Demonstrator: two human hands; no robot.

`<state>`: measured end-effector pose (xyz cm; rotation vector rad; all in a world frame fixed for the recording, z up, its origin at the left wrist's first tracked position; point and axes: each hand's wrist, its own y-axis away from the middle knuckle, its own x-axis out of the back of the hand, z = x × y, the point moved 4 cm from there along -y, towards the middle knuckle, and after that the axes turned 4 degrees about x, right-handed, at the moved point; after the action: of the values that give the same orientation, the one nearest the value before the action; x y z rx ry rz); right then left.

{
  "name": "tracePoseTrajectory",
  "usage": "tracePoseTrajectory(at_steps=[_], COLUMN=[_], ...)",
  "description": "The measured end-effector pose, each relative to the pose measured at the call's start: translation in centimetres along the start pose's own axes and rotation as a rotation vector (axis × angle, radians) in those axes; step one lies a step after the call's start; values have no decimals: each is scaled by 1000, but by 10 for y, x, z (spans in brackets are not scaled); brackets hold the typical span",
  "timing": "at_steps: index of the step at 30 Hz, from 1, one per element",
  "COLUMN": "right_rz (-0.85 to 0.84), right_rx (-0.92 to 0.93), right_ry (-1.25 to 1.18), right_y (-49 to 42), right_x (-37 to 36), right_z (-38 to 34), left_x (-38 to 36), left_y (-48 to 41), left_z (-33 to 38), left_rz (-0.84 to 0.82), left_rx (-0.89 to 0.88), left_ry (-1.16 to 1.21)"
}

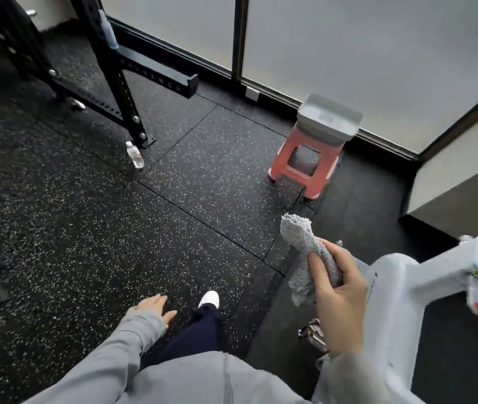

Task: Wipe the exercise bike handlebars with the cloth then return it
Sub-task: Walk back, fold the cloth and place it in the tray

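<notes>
In the head view, your right hand (pixel 338 290) holds the grey cloth (pixel 308 258); its fingers (pixel 324 275) are wrapped around the bunched cloth, above the floor (pixel 115 228) and just beside the white exercise bike frame (pixel 401 287). Your left hand (pixel 151 309) hangs empty, fingers loosely straight. A grey tray (pixel 329 118) sits on a red stool (pixel 299 167) ahead.

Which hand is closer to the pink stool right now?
Right. The right hand, gripping the grey cloth, is just below the pink stool in the view. The left hand hangs open farther away, lower and to the left.
</notes>
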<state>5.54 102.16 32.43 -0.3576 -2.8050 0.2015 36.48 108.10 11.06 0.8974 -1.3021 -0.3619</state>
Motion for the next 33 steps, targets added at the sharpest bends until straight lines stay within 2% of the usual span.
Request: tracePoseTrajectory(at_steps=[7, 13, 20, 27, 33], right_rz=[95, 189, 233, 302, 346], right_rx=[11, -101, -51, -29, -93], right_ry=[31, 2, 29, 54, 54], right_y=[-101, -171, -293, -388, -460], right_x=[-44, -36, -14, 16, 14], right_z=[-19, -1, 25, 45, 65], left_x=[130, 180, 229, 298, 349], left_y=[-84, -135, -197, -246, -298], left_z=[55, 106, 189, 288, 328], left_rz=[7, -48, -96, -12, -20], left_rx=[-123, -148, -105, -228, -228], left_ry=[-86, -160, -200, -182, -225])
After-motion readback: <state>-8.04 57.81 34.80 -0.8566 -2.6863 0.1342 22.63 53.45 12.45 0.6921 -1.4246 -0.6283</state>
